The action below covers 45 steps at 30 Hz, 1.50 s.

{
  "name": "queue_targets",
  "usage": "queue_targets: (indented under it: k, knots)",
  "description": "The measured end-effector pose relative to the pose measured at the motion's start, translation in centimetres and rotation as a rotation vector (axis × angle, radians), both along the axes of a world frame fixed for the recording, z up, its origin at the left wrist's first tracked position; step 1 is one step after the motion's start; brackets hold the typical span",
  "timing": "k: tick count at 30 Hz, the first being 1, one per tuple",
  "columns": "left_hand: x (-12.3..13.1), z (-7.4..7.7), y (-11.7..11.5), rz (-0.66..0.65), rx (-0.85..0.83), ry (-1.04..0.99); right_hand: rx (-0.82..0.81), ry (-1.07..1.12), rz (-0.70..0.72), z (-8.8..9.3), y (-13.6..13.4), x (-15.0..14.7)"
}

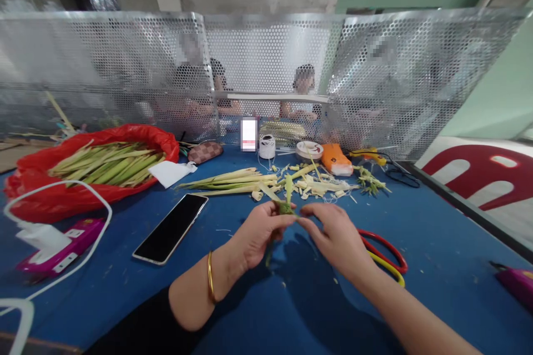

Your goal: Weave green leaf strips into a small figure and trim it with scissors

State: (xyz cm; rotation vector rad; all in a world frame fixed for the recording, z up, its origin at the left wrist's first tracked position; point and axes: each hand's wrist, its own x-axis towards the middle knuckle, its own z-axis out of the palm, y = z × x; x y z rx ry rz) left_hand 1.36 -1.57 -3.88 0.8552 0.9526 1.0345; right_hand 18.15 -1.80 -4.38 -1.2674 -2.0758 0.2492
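Above the blue table, my left hand [260, 230], with a gold bangle on its wrist, is closed around a small green knotted leaf piece [286, 208]. Pale leaf ends stick up from it, and a thin strand hangs below the hand. From the other side, my right hand [337, 233] pinches a thin end at the piece's right edge between thumb and forefinger. Behind both hands lie long pale-green leaf strips [233, 180] and short cut scraps [320, 186]. Partly hidden by my right forearm are red and yellow looped handles [385, 266].
At the left stand a red plastic bag [166, 138] of leaves, a purple power strip [85, 230] and a dark phone [171, 227]. White string [267, 147], a tape roll [308, 151] and an orange packet [334, 158] line the back. Beyond the perforated metal screen [266, 50] sit people.
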Motion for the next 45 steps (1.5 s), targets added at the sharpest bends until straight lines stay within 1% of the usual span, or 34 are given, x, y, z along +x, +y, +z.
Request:
queue_targets:
  k: [2,3,4,7,12,17,20,24,27,29,33,36,38,40,42,43,45]
  knots:
    - [0.4,-0.3,-0.2,0.026,0.072,0.084,-0.175,0.000,0.127,-0.3,0.2,-0.2]
    - [0.6,-0.4,-0.2,0.048,0.107,0.115,-0.222,0.020,0.152,-0.5,0.2,-0.3]
    - [0.8,-0.6,-0.2,0.068,0.141,0.137,-0.235,0.040,0.153,-0.7,0.1,-0.4]
    - [1.1,-0.7,-0.3,0.101,0.179,0.152,-0.183,0.053,0.115,-0.8,-0.5,-0.7]
    - [1.0,-0.9,-0.2,0.138,0.139,0.186,-0.164,-0.014,0.098,-0.5,-1.2,-0.7]
    - [0.9,-1.0,-0.1,0.172,0.121,0.205,-0.156,-0.019,0.100,-0.5,-1.4,-0.8]
    - [0.7,-0.7,0.1,0.138,0.136,0.225,-0.161,-0.002,0.096,-0.6,-1.4,-0.8]
    - [0.2,-0.2,0.3,0.019,0.164,0.292,-0.190,0.001,0.078,-0.5,-1.3,-0.8]
    - [0.2,-0.2,0.3,-0.012,0.195,0.317,-0.142,-0.034,0.080,-0.4,-1.3,-0.9]
    - [0.3,-0.6,0.3,0.016,0.231,0.327,-0.107,-0.045,0.098,-0.4,-1.4,-1.1]
    - [0.7,-1.7,0.4,0.130,0.314,0.359,-0.069,-0.036,0.129,-1.0,-1.6,-1.4]
    - [0.9,-2.4,0.5,0.185,0.354,0.408,-0.041,-0.038,0.116,-1.4,-1.9,-1.6]
    - [0.9,-2.6,0.6,0.205,0.353,0.407,-0.034,-0.045,0.110,-1.5,-1.9,-1.7]
    - [0.8,-2.5,0.6,0.179,0.305,0.369,-0.092,-0.029,0.122,-1.3,-1.5,-1.4]
    - [0.5,-2.1,0.7,0.125,0.220,0.307,-0.265,0.079,0.131,-0.8,-0.7,-1.0]
    - [0.3,-1.9,0.7,0.088,0.179,0.271,-0.379,0.196,0.119,-0.6,-0.3,-0.7]
    - [0.0,-1.4,0.7,0.019,0.111,0.201,-0.613,0.519,0.060,-0.3,0.6,-0.3]
